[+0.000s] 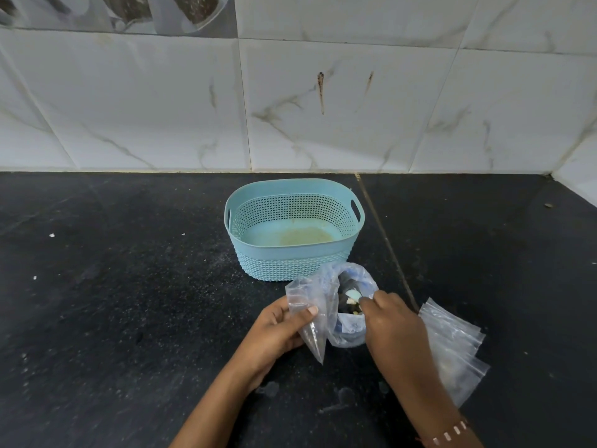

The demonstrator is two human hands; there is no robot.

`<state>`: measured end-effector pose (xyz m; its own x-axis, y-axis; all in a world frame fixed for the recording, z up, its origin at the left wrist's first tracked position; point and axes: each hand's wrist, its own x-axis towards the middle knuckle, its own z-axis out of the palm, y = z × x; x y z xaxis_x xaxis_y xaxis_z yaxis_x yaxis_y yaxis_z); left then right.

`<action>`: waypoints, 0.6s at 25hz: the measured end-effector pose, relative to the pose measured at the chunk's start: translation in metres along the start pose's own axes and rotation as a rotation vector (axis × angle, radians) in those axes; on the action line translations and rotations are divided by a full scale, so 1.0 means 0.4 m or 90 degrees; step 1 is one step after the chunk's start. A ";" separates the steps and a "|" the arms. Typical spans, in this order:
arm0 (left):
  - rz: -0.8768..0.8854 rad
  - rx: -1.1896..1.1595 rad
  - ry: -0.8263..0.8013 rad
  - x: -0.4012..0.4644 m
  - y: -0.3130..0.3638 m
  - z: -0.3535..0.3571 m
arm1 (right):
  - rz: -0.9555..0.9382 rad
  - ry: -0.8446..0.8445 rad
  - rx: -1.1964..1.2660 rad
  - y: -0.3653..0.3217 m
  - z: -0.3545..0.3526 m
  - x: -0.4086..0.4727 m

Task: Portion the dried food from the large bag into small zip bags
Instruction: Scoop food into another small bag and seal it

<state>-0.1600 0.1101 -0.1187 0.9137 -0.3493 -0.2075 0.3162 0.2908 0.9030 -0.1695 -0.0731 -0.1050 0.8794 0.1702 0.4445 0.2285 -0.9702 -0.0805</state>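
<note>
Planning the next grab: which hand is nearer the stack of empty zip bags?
Right. The right hand is just beside the stack of empty zip bags; the left hand is farther, beyond the large bag.

Evenly lit, soft and diffuse, with only faint shadows. Mild sheen on the wall tiles (349, 105); dark desk (113, 302) grainy. Wide-angle bowing at edges. Perhaps slight motion blur on the right hand (392, 324).

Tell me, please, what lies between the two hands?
In the head view, the open large bag of dried food sits between the left hand and right hand.
</note>
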 end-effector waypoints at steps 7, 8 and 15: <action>0.016 -0.036 0.008 0.013 -0.004 0.016 | 0.222 -0.100 0.244 -0.030 0.010 0.006; 0.022 -0.040 0.005 0.015 -0.003 0.018 | 0.249 -0.095 0.280 -0.027 0.008 0.010; 0.059 -0.032 -0.017 0.031 0.014 0.038 | 0.454 -0.139 0.480 -0.007 -0.001 0.032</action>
<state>-0.1509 0.0938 -0.1105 0.9330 -0.3416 -0.1134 0.2436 0.3674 0.8976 -0.1590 -0.0683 -0.0987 0.9513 -0.2958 -0.0873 -0.2353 -0.5130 -0.8255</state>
